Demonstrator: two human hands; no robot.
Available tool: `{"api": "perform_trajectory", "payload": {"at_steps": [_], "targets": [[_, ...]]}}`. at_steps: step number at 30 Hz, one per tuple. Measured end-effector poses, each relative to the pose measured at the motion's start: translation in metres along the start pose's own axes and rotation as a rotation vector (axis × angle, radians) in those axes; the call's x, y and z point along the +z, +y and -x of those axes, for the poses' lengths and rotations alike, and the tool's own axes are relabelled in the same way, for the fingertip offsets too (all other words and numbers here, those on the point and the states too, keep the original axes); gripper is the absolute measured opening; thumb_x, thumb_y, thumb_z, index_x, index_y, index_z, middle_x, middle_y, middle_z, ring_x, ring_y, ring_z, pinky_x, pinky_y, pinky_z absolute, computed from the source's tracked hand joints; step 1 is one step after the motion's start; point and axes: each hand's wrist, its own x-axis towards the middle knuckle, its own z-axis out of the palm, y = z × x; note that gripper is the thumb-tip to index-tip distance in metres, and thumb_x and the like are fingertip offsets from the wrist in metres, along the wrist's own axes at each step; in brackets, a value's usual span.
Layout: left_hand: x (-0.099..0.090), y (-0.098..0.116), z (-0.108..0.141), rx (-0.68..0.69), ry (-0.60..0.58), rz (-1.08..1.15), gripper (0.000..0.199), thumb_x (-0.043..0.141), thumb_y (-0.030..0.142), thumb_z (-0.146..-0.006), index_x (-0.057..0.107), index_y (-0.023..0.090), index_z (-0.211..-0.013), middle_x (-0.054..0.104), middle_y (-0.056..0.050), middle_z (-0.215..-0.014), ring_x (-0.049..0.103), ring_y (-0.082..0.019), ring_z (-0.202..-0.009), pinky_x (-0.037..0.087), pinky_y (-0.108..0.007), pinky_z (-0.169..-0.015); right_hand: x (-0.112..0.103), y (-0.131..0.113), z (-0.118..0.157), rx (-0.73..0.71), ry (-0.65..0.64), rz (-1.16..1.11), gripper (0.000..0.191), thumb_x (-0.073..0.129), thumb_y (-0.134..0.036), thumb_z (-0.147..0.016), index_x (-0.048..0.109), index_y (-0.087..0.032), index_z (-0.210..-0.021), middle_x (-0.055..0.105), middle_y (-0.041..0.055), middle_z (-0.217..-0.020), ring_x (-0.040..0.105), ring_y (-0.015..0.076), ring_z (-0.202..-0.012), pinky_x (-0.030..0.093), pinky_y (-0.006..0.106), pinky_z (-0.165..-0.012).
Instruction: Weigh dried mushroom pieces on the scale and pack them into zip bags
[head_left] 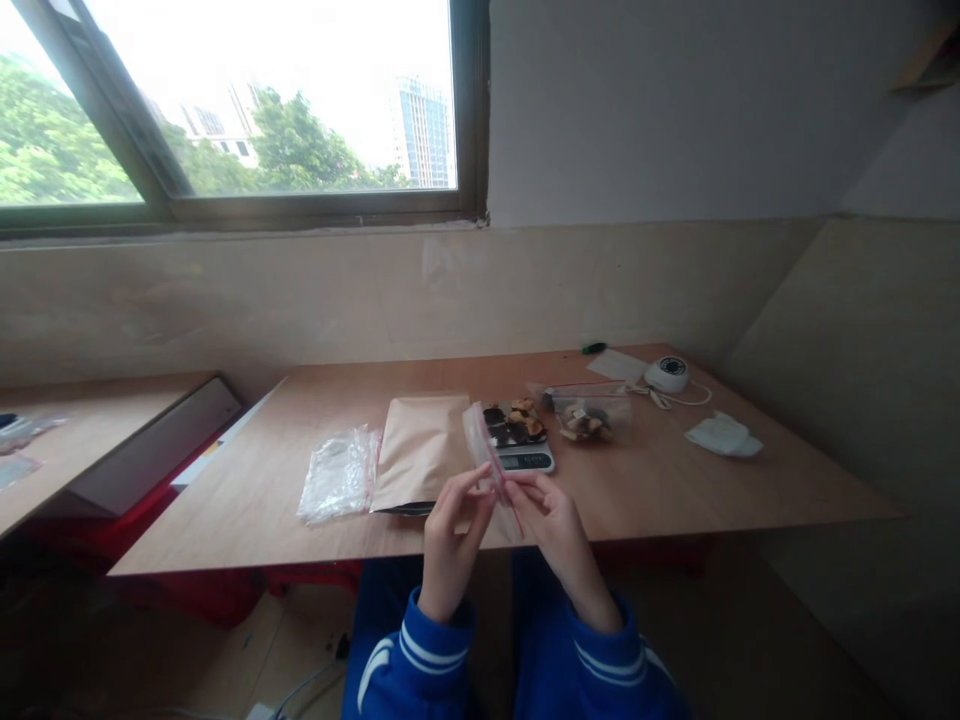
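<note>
Both my hands pinch a clear zip bag (480, 436) with a red seal strip, held up over the table's front edge. My left hand (454, 525) grips one side of it, while my right hand (553, 520) has the other side near the red strip. Behind the bag sits a digital scale (546, 462), bearing dried mushroom pieces (517, 421), dark and tan. Just to the left lies a flat brown paper pouch (424, 445). Right of the scale, another zip bag (592, 412) contains more dried pieces.
A stack of clear plastic bags (339, 475) lies left of the pouch. At the back right are a white dome camera (666, 374) with its cable, a white paper (616, 366) and a green-handled tool (593, 348). A crumpled white item (724, 436) rests on the right.
</note>
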Motion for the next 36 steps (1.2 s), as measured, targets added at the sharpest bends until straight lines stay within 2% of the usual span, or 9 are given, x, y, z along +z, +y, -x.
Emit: {"api": "perform_trajectory", "payload": {"at_steps": [4, 8, 12, 17, 20, 23, 27, 31, 36], "targets": [[-0.009, -0.006, -0.003, -0.018, 0.055, 0.025, 0.044, 0.062, 0.029, -0.084, 0.055, 0.030, -0.127, 0.057, -0.008, -0.120, 0.058, -0.009, -0.064, 0.054, -0.028, -0.069, 0.012, 0.002, 0.000, 0.018, -0.064, 0.006, 0.027, 0.072, -0.043, -0.073, 0.066, -0.018, -0.079, 0.073, 0.0052, -0.079, 0.071, 0.0210, -0.079, 0.056, 0.031, -0.074], [-0.017, -0.012, -0.001, -0.061, 0.039, 0.028, 0.035, 0.064, 0.028, -0.082, 0.064, 0.028, -0.118, 0.064, -0.004, -0.094, 0.056, -0.012, -0.065, 0.051, -0.026, -0.065, 0.016, 0.011, -0.004, 0.026, -0.073, 0.016, 0.027, 0.074, -0.043, -0.070, 0.066, -0.017, -0.075, 0.072, 0.0046, -0.075, 0.070, 0.0200, -0.075, 0.055, 0.029, -0.071], [-0.019, -0.015, 0.001, -0.104, 0.111, 0.057, 0.023, 0.066, 0.030, -0.080, 0.072, 0.024, -0.101, 0.066, -0.004, -0.084, 0.060, -0.015, -0.074, 0.050, -0.025, -0.064, 0.016, 0.016, -0.009, 0.059, -0.067, 0.036, 0.032, 0.078, -0.045, -0.065, 0.067, -0.016, -0.070, 0.071, 0.0046, -0.069, 0.067, 0.0196, -0.069, 0.054, 0.030, -0.067], [-0.029, -0.019, 0.000, -0.246, 0.410, 0.010, 0.024, 0.067, 0.035, -0.079, 0.072, 0.023, -0.098, 0.066, -0.002, -0.086, 0.059, -0.014, -0.077, 0.047, -0.024, -0.070, 0.006, 0.019, -0.015, 0.121, 0.153, -0.075, 0.038, 0.077, -0.050, -0.065, 0.064, -0.016, -0.076, 0.070, 0.0042, -0.068, 0.066, 0.0188, -0.063, 0.055, 0.033, -0.066], [-0.043, -0.022, -0.001, -0.300, 0.488, -0.017, 0.034, 0.067, 0.038, -0.079, 0.069, 0.023, -0.109, 0.065, -0.002, -0.089, 0.058, -0.014, -0.078, 0.046, -0.024, -0.072, -0.007, 0.028, -0.021, 0.101, 0.228, -0.051, 0.040, 0.073, -0.052, -0.068, 0.062, -0.016, -0.080, 0.068, 0.0050, -0.069, 0.065, 0.0203, -0.064, 0.056, 0.037, -0.068], [-0.057, -0.026, -0.001, -0.260, 0.480, -0.074, 0.036, 0.065, 0.039, -0.080, 0.067, 0.024, -0.112, 0.061, 0.000, -0.086, 0.055, -0.013, -0.076, 0.045, -0.024, -0.072, -0.025, 0.043, -0.037, -0.081, 0.275, 0.201, 0.038, 0.065, -0.052, -0.076, 0.062, -0.017, -0.090, 0.069, 0.0105, -0.089, 0.066, 0.0259, -0.086, 0.053, 0.045, -0.081], [-0.070, -0.029, 0.001, -0.189, 0.433, -0.164, 0.025, 0.064, 0.040, -0.080, 0.072, 0.021, -0.096, 0.061, -0.002, -0.087, 0.055, -0.015, -0.078, 0.044, -0.026, -0.074, -0.051, 0.067, -0.084, -0.449, 0.267, 0.765, 0.040, 0.059, -0.040, -0.081, 0.059, -0.020, -0.116, 0.057, 0.0148, -0.125, 0.046, 0.0313, -0.124, 0.034, 0.053, -0.105], [-0.078, -0.029, 0.003, -0.118, 0.406, -0.222, 0.022, 0.062, 0.041, -0.081, 0.069, 0.020, -0.087, 0.063, -0.005, -0.097, 0.057, -0.021, -0.098, 0.043, -0.033, -0.090, -0.068, 0.085, -0.136, -0.416, 0.086, 1.095, 0.043, 0.060, -0.029, -0.079, 0.058, -0.020, -0.122, 0.044, 0.0162, -0.139, 0.036, 0.0360, -0.132, 0.030, 0.055, -0.106], [-0.081, -0.025, 0.003, -0.194, 0.257, -0.109, 0.025, 0.055, 0.041, -0.086, 0.064, 0.021, -0.098, 0.064, -0.008, -0.115, 0.055, -0.024, -0.115, 0.039, -0.040, -0.101, -0.073, 0.098, -0.157, -0.396, -0.075, 1.117, 0.039, 0.057, -0.027, -0.080, 0.060, -0.020, -0.118, 0.057, 0.0148, -0.126, 0.050, 0.0312, -0.120, 0.038, 0.049, -0.101]]}}
